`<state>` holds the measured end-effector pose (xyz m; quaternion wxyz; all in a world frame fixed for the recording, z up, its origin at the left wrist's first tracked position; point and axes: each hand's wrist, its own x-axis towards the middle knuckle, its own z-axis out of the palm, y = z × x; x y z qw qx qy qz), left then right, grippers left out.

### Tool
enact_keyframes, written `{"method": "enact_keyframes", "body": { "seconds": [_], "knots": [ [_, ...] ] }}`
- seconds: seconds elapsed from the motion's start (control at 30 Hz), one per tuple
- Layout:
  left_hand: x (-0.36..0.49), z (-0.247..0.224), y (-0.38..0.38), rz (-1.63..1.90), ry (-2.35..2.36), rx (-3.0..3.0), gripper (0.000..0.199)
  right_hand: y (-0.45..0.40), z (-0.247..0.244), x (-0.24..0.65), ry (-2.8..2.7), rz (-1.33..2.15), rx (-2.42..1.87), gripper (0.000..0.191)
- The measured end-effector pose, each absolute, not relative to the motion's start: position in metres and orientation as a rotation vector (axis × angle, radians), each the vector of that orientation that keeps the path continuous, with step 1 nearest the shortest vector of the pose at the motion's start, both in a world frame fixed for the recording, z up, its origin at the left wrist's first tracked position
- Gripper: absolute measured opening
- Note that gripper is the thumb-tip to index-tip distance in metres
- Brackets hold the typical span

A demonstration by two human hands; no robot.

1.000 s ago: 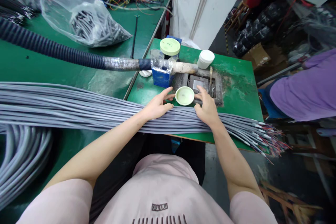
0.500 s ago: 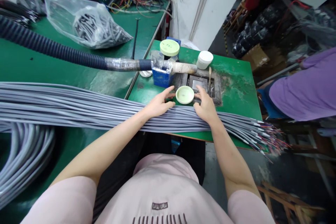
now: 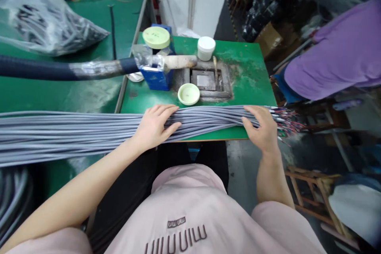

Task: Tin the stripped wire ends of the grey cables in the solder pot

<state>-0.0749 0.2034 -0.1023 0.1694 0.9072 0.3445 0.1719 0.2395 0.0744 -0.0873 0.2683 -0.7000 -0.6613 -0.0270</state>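
A long bundle of grey cables (image 3: 208,119) lies across the green bench, its stripped coloured wire ends (image 3: 287,121) at the right. My left hand (image 3: 154,126) rests on top of the bundle, thumb and fingers apart. Farther right, my right hand (image 3: 262,127) spans the bundle near the wire ends, thumb apart from the fingers. Just beyond the cables sits a shallow pale green dish (image 3: 188,94), touched by neither hand.
Behind the dish are a square metal fixture (image 3: 205,81), a blue box (image 3: 156,79) with a hose (image 3: 101,69) over it, a green lid (image 3: 156,37) and a white tub (image 3: 206,49). A person in purple (image 3: 336,55) is at the right.
Both hands have moved apart and down from beside the dish onto the cables. The right hand now lies closer to the wire ends. The camera view has shifted.
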Motion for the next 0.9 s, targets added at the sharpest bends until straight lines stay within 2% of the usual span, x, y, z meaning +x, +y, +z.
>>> {"method": "enact_keyframes", "body": {
  "seconds": [0.17,0.3,0.37,0.5,0.6,0.67,0.8,0.9],
  "knots": [
    [-0.069,-0.117,0.208,0.241,1.096,2.729,0.060,0.055,-0.118,0.288,-1.948,-0.149,-2.205,0.076],
    [-0.070,-0.119,0.213,0.257,1.042,2.775,0.061,0.065,-0.119,0.320,-2.035,-0.149,-2.228,0.088],
    [-0.071,-0.119,0.213,0.280,1.027,2.779,0.060,0.076,-0.107,0.331,-2.122,-0.062,-2.181,0.080],
    [-0.071,-0.119,0.211,0.302,1.000,2.774,0.057,0.104,-0.076,0.348,-2.263,0.172,-2.170,0.044],
    [-0.072,-0.121,0.209,0.310,1.028,2.793,0.057,0.126,-0.067,0.359,-2.335,0.161,-2.211,0.036],
    [-0.072,-0.122,0.208,0.348,1.042,2.804,0.058,0.135,-0.070,0.364,-2.326,0.161,-2.247,0.039],
    [-0.071,-0.122,0.207,0.395,0.986,2.808,0.055,0.132,-0.087,0.358,-2.215,0.234,-2.123,0.065],
    [-0.069,-0.120,0.206,0.362,0.966,2.817,0.058,0.120,-0.101,0.341,-2.156,0.219,-2.093,0.063]
  ]
}}
